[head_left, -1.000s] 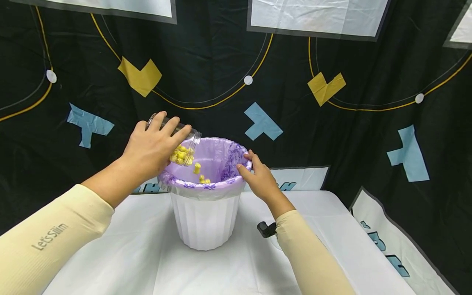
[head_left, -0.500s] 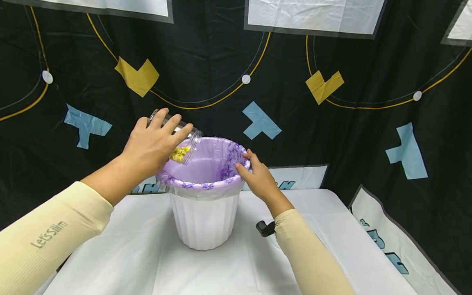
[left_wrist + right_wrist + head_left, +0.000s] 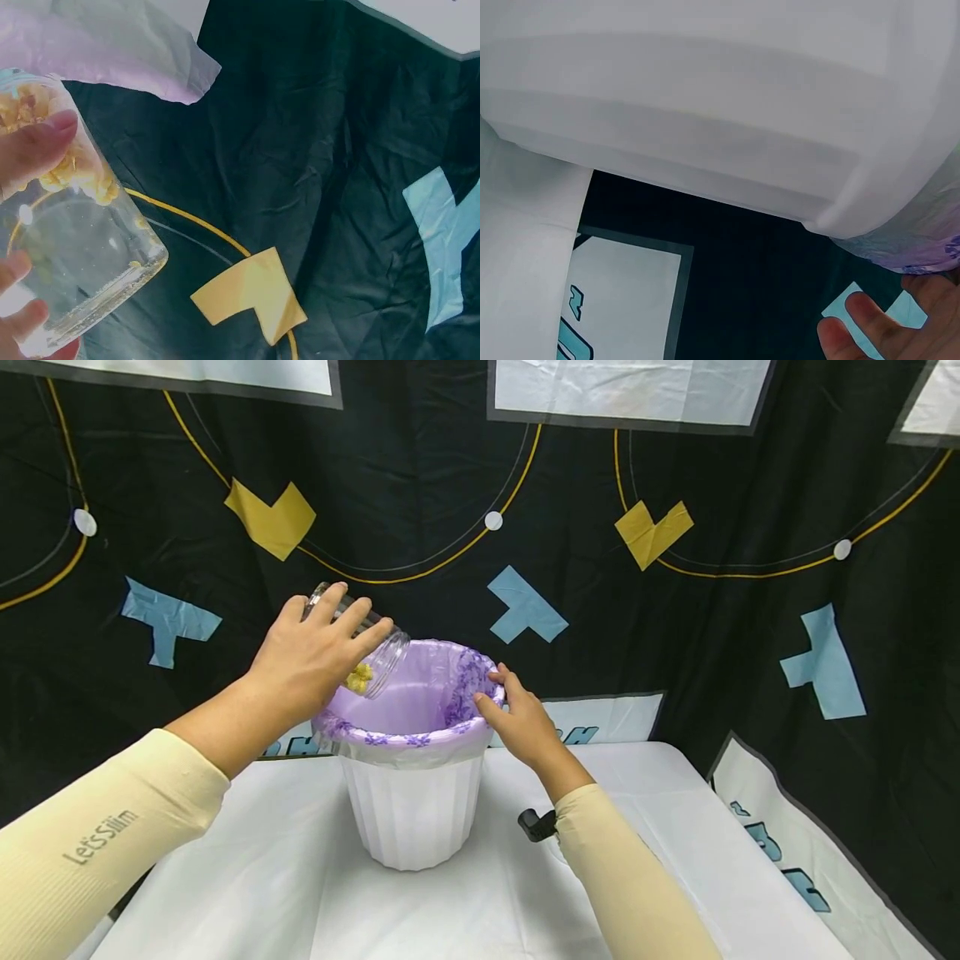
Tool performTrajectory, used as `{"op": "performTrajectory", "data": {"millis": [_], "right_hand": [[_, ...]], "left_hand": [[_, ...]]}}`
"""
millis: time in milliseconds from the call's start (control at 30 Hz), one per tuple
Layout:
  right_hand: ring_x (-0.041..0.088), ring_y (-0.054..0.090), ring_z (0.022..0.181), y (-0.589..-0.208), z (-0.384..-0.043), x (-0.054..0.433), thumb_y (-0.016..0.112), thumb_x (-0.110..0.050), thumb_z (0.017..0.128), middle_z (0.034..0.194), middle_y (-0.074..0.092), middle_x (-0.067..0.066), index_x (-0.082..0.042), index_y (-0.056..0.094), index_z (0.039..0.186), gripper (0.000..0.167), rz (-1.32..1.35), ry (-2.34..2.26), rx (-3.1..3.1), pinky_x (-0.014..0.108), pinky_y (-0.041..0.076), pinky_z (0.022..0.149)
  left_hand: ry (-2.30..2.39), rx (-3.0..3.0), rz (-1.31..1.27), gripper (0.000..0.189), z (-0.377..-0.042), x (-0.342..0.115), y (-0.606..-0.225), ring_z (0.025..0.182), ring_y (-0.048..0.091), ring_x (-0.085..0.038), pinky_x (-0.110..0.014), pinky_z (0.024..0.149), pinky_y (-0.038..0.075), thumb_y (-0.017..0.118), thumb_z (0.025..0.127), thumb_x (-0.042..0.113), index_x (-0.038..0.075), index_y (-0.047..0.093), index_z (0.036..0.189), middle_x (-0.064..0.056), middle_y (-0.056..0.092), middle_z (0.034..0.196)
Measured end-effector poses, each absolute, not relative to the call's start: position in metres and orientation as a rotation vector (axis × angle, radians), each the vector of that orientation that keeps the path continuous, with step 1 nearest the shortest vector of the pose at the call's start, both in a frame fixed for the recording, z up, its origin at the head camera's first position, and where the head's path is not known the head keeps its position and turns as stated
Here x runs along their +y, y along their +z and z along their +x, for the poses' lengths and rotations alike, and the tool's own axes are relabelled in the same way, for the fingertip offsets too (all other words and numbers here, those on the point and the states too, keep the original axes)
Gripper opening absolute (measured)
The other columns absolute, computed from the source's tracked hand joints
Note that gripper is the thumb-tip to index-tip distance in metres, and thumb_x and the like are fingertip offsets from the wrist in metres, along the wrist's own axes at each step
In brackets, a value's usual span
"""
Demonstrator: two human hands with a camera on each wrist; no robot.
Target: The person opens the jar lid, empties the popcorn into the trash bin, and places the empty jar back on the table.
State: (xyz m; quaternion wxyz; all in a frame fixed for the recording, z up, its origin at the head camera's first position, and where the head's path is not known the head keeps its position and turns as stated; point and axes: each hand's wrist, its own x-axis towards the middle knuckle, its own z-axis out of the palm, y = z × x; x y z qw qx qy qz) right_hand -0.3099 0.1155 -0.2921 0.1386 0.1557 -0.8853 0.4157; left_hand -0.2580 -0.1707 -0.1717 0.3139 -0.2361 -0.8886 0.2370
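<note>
My left hand (image 3: 307,647) grips a clear jar (image 3: 388,658), tilted mouth-down over the left side of a white ribbed trash bin (image 3: 416,810). Small yellow puffed pieces (image 3: 359,678) lie near the jar's mouth, partly hidden by the hand. In the left wrist view, the thumb (image 3: 45,146) presses the glass beside these pieces, and the jar's base (image 3: 112,292) looks almost bare. A purple-patterned bag (image 3: 472,685) lines the bin and folds over its rim. My right hand (image 3: 525,722) holds the rim's right side, thumb over the edge. The bin's bottom inside is hidden.
The bin stands upright on a white-covered table (image 3: 600,877). Behind it hangs a black cloth (image 3: 420,460) with yellow and blue tape marks. A black strap end (image 3: 537,825) sticks out at the right wrist.
Yellow pieces have fallen from the jar into the bin, and fewer show in its mouth. The left hand keeps the jar tilted; the right hand stays on the rim.
</note>
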Motion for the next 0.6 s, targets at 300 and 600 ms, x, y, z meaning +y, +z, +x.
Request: {"op": "performTrajectory", "data": {"millis": [300, 600], "right_hand": [[0.033, 0.031, 0.147, -0.291, -0.308, 0.115, 0.048, -0.06, 0.095, 0.164, 0.024, -0.005, -0.023, 0.038, 0.152, 0.069, 0.427, 1.21, -2.558, 0.069, 0.03, 0.109], [0.034, 0.029, 0.147, -0.292, -0.309, 0.115, 0.048, -0.06, 0.095, 0.165, 0.022, -0.006, -0.024, 0.039, 0.151, 0.068, 0.43, 1.211, -2.558, 0.07, 0.028, 0.11]], "left_hand": [[0.726, -2.344, -0.634, 0.121, -0.257, -0.162, -0.17, 0.145, 0.021, -0.049, -0.068, 0.11, 0.03, 0.099, 0.047, 0.016, 0.021, 0.038, 0.151, -0.021, 0.037, 0.154], [0.753, -2.302, -0.671, 0.117, -0.257, -0.159, -0.168, 0.145, 0.02, -0.049, -0.067, 0.112, 0.026, 0.098, 0.05, 0.016, 0.023, 0.039, 0.151, -0.02, 0.037, 0.153]]}}
